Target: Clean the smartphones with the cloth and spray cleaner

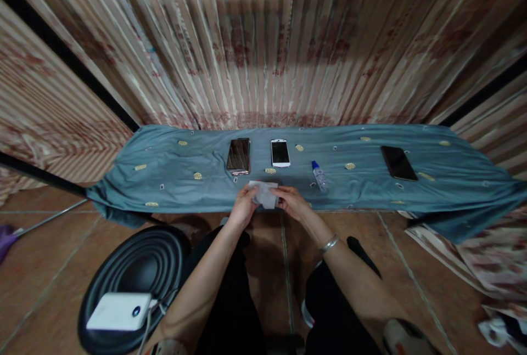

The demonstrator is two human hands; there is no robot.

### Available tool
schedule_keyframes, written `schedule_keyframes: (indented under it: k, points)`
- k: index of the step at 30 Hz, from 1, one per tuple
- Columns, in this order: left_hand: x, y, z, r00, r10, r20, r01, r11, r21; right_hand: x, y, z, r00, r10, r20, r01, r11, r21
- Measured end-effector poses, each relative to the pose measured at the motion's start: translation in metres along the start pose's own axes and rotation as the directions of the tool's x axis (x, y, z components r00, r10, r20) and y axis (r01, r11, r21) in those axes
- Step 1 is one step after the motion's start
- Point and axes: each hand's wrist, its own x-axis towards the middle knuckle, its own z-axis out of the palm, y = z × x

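Between my two hands, at the near edge of the cloth-covered bench point(214, 196), is a white folded tissue point(267, 196). My left hand point(245, 204) pinches its left side, and my right hand point(291, 201) grips its right side. Just beyond the tissue lies a white phone point(280, 153) with a dark screen. Left of that phone sits a small stack of dark phones point(238, 156). To the right of my hands, a small clear bottle with a blue cap point(319, 176) lies on its side. Farther right rests a black phone point(398, 163).
A striped curtain point(263, 42) hangs right behind the bench, with dark poles point(74, 53) at the sides. On the floor at lower left, a white power bank point(119, 311) with a cable lies on a round black ridged object point(135, 256). My legs are under my forearms.
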Motion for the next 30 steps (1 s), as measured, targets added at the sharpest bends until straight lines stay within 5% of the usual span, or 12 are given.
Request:
schedule_keyframes:
  k: [4,6,10,13,17,22,30]
  points:
    - [0.007,0.001,-0.007,0.996,0.080,-0.029,-0.076,0.990,0.123,-0.001,-0.008,-0.005,0.999,-0.022,-0.030,0.024,0.998,0.062]
    - [0.018,0.005,-0.013,0.973,0.210,-0.097,-0.177,0.947,0.269,-0.002,-0.013,-0.009,0.998,-0.033,-0.051,0.038,0.995,0.091]
    - [0.052,0.025,-0.028,0.856,0.507,-0.103,-0.345,0.709,0.615,-0.003,-0.019,-0.015,0.996,-0.043,-0.080,0.053,0.989,0.137]
    - [0.082,0.038,-0.036,0.788,0.608,-0.098,-0.317,0.537,0.782,-0.004,-0.019,-0.015,0.995,-0.044,-0.093,0.058,0.987,0.148]
    - [0.108,0.041,-0.037,0.806,0.582,-0.109,-0.188,0.425,0.885,-0.005,-0.020,-0.016,0.994,-0.054,-0.093,0.068,0.986,0.154]
    - [0.113,0.037,-0.030,0.847,0.519,-0.118,-0.070,0.329,0.942,-0.006,-0.022,-0.018,0.994,-0.064,-0.089,0.078,0.983,0.165]
    - [0.112,0.042,-0.030,0.846,0.528,-0.081,-0.098,0.302,0.948,-0.007,-0.025,-0.019,0.993,-0.070,-0.098,0.084,0.985,0.154]
